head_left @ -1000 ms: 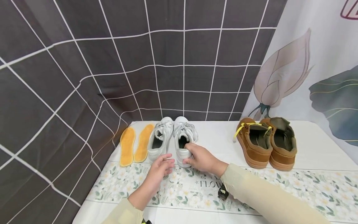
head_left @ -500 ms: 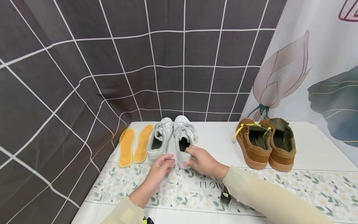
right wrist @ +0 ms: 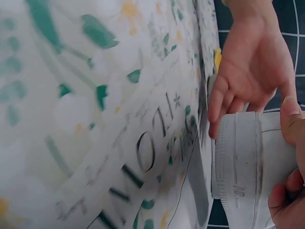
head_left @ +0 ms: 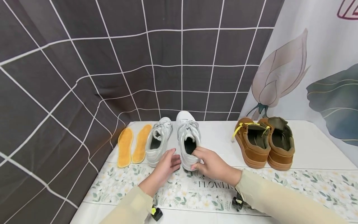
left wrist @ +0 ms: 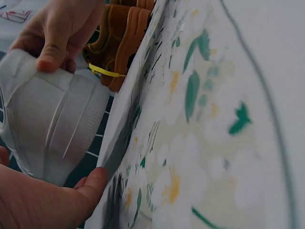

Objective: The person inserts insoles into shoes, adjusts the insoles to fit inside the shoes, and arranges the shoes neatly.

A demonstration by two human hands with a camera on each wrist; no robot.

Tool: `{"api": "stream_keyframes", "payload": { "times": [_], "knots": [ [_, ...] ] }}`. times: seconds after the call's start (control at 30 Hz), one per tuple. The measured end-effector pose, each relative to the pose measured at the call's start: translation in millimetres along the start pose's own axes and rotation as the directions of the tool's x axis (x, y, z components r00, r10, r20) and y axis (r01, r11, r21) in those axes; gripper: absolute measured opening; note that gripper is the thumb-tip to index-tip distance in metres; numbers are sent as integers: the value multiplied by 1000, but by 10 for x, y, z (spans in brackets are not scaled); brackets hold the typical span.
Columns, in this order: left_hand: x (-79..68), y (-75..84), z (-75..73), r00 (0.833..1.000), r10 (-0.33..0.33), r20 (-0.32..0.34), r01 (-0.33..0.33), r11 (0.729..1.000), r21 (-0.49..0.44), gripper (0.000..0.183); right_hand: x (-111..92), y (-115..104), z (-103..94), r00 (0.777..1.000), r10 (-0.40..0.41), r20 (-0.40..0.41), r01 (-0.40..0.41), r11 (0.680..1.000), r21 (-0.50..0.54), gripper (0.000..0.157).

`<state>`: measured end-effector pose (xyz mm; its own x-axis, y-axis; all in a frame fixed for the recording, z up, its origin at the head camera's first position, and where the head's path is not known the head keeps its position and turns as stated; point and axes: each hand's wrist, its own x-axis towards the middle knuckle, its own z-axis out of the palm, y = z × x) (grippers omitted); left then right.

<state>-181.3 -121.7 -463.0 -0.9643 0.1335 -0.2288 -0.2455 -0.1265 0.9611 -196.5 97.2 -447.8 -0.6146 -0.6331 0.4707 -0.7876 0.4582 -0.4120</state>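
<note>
**Right hand (head_left: pixel 209 163) is gripping a white shoe (head_left: pixel 183 140) by its heel**

The gripped shoe is sitting at the lower centre of the head view, its toe pointing toward the top of the frame. The right hand is pinching the heel, fingers reaching into the opening and thumb pressing the outside. The left hand (head_left: pixel 166 166), just left of that heel, is holding nothing; its fingers are bending loosely, and whether they are touching the shoe cannot be told. In the right wrist view, the shoe is filling the lower right, with the left palm showing above it.

The second white shoe (head_left: pixel 165 140) is standing just left of the gripped one. Two yellow insoles, one on the outside (head_left: pixel 125 147) and one nearer the shoes (head_left: pixel 142 143), are lying farther left. Two brown shoes (head_left: pixel 255 155) are standing together right of centre, a yellow lace (head_left: pixel 249 123) crossing the left one. All are resting on a white cloth (head_left: pixel 218 137) with a flowery band.
</note>
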Motion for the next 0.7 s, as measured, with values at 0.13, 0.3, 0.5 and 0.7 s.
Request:
{"api": "stream_keyframes", "payload": {
  "times": [0.13,0.3,0.5,0.7],
  "knots": [
    [133,12,128,999,-42,17,43,997,-71,66,-93,20,-49,1000,-6,-3,6,1000,-9,36],
    [205,33,254,995,-18,96,20,1000,-21,72,-210,43,-112,999,-23,-29,23,1000,-12,37],
    [255,-28,344,981,-15,191,9,999,32,73,-325,73,-167,1000,-7,3,7,1000,-20,39],
    [252,-52,421,974,-24,225,9,998,68,73,-416,62,-221,999,24,39,-23,999,-29,40]
  ]
}}
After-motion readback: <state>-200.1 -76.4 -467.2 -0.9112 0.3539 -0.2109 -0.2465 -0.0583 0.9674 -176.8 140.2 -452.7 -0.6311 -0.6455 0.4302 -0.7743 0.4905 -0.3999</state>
